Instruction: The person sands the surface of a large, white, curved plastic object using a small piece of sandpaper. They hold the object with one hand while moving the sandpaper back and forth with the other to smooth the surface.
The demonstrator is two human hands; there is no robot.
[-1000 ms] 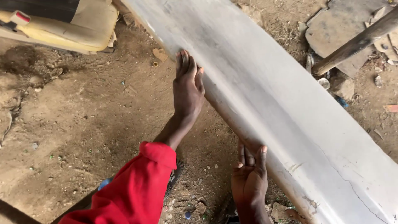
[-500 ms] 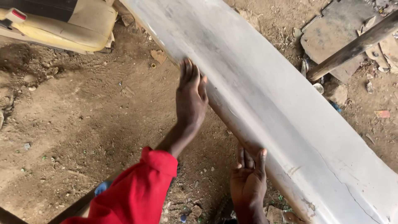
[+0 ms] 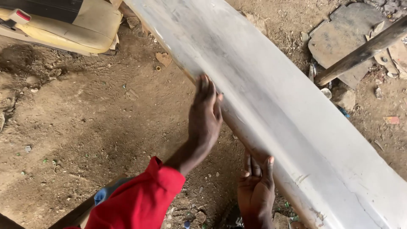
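Hands were what moved most in that last second. Our left hand (image 3: pixel 206 111), in its red sleeve (image 3: pixel 140 199), had slid a little way along the near edge of the long pale grey panel (image 3: pixel 271 97). It lay flat there, fingers together and extended, palm pressed to the rim, gripping nothing. Our right hand (image 3: pixel 255 186) had hardly shifted. It sat lower on the same edge, fingers pointing up and a little spread against the underside; whether they hooked round the lip we could not tell.

That panel ran on a slant from the top left to the bottom right, tilted above the dirt floor (image 3: pixel 85 127). We judged the left hand's slide to be a feeling or smoothing pass along the rim, with the right one steadying the piece.

A yellow cushioned seat (image 3: pixel 80 27) lay at the top left, well apart. A dark wooden pole (image 3: pixel 360 53) crossed a flat slab (image 3: pixel 343 38) at the top right, amid scattered rubble.
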